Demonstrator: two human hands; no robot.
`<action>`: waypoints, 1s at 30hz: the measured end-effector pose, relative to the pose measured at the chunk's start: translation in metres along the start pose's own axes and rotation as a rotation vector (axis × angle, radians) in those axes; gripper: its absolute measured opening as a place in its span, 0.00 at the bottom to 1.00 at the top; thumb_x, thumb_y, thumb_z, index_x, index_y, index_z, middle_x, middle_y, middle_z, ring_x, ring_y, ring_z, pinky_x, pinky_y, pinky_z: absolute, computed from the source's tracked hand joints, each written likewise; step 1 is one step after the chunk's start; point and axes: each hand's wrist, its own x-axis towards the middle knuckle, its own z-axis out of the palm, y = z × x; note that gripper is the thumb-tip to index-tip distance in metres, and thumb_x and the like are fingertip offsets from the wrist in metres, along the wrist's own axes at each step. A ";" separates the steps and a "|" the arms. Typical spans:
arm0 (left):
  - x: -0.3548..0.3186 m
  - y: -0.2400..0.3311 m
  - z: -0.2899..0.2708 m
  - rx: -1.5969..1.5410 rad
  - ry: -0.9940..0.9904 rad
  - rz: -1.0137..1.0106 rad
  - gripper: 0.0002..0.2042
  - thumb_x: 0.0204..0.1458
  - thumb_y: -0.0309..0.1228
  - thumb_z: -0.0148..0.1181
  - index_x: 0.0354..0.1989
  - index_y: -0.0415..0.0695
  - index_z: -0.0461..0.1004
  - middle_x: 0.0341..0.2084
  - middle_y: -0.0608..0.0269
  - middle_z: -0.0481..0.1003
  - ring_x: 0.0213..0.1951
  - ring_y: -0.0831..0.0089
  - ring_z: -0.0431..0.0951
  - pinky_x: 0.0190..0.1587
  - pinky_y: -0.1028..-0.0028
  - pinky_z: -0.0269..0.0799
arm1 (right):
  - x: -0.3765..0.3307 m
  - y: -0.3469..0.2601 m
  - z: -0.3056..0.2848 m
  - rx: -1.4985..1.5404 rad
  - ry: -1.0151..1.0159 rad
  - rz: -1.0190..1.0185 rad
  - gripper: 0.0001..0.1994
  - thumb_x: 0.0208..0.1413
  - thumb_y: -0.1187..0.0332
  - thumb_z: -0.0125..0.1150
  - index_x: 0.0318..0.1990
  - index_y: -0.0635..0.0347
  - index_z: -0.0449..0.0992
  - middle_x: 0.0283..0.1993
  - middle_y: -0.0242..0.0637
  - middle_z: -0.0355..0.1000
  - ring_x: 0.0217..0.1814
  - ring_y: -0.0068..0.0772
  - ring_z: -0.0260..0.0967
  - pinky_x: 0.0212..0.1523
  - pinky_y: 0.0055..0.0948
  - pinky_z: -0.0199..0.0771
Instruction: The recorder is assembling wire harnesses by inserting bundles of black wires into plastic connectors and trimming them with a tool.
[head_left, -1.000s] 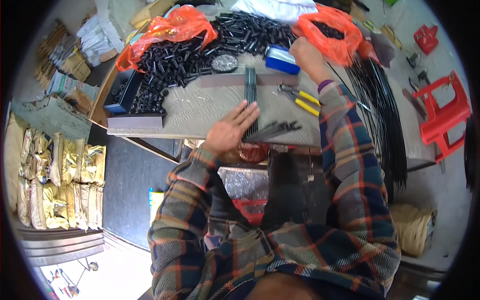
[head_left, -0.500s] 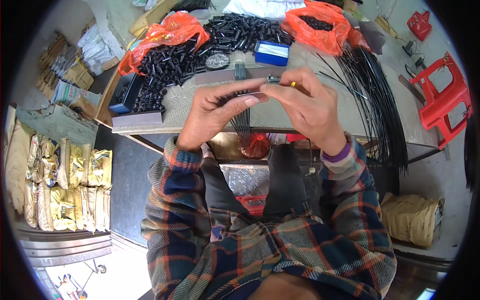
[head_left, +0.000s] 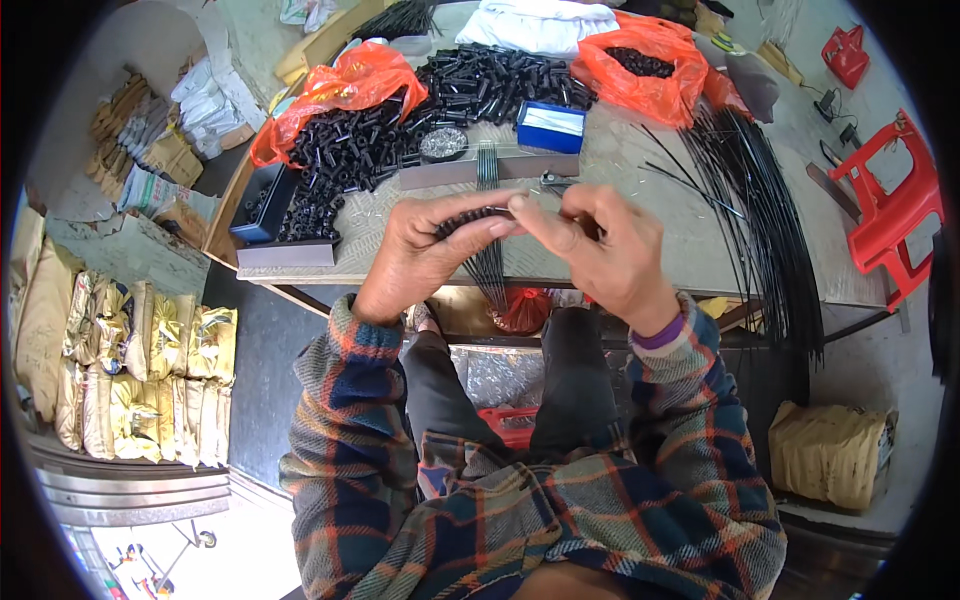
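My left hand [head_left: 410, 248] is closed around a row of small black ribbed pieces [head_left: 468, 218], pinched between the thumb and fingers. My right hand [head_left: 612, 245] has its fingers curled, with the index fingertip and thumb meeting the tips of my left fingers at the row's end. Whatever it holds is hidden. A small metal tool head [head_left: 556, 180] shows just beyond my right fingers; I cannot tell whether it is held or lying. Behind and below my left hand runs a bundle of thin dark rods [head_left: 488, 270], crossing a grey strip [head_left: 440, 176] and extending past the table's near edge.
Black tubular parts [head_left: 345, 140] are heaped at the back left, near an orange plastic bag [head_left: 355, 75]. A blue box [head_left: 550, 128] and a round dish [head_left: 443, 144] stand beyond my hands. Long black rods [head_left: 760, 220] hang over the right edge beside a red stool [head_left: 893, 205].
My right fingers have shifted slightly down, and the metal tool head now shows apart from the fingertips. A yellow bit seen between the right fingers is hidden now. The view has shifted slightly.
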 end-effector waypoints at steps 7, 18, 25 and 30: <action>0.002 -0.002 -0.011 0.356 -0.126 0.113 0.12 0.46 0.25 0.59 0.40 0.36 0.72 0.29 0.58 0.77 0.32 0.77 0.76 0.35 0.78 0.70 | 0.026 0.014 -0.023 -0.158 -0.108 -0.311 0.22 0.31 0.75 0.60 0.41 0.45 0.76 0.24 0.27 0.60 0.17 0.22 0.56 0.16 0.21 0.58; 0.001 -0.016 -0.007 0.317 -0.097 0.257 0.11 0.51 0.31 0.54 0.42 0.41 0.72 0.19 0.58 0.73 0.17 0.81 0.65 0.21 0.78 0.63 | 0.019 0.010 -0.017 0.077 -0.205 -0.046 0.21 0.34 0.81 0.57 0.40 0.48 0.77 0.25 0.31 0.58 0.18 0.22 0.58 0.15 0.19 0.56; 0.003 -0.021 -0.010 0.398 -0.075 0.346 0.12 0.47 0.32 0.58 0.38 0.39 0.74 0.23 0.54 0.75 0.20 0.70 0.74 0.23 0.75 0.67 | 0.026 0.004 -0.022 -0.059 -0.227 -0.153 0.21 0.35 0.80 0.58 0.41 0.48 0.77 0.24 0.31 0.58 0.19 0.22 0.58 0.15 0.19 0.56; 0.002 -0.018 -0.008 0.418 -0.089 0.375 0.13 0.43 0.30 0.62 0.37 0.38 0.73 0.24 0.56 0.75 0.23 0.68 0.75 0.26 0.75 0.68 | 0.024 0.003 -0.016 0.085 -0.244 -0.092 0.17 0.37 0.79 0.60 0.38 0.53 0.76 0.25 0.33 0.61 0.20 0.25 0.61 0.16 0.20 0.59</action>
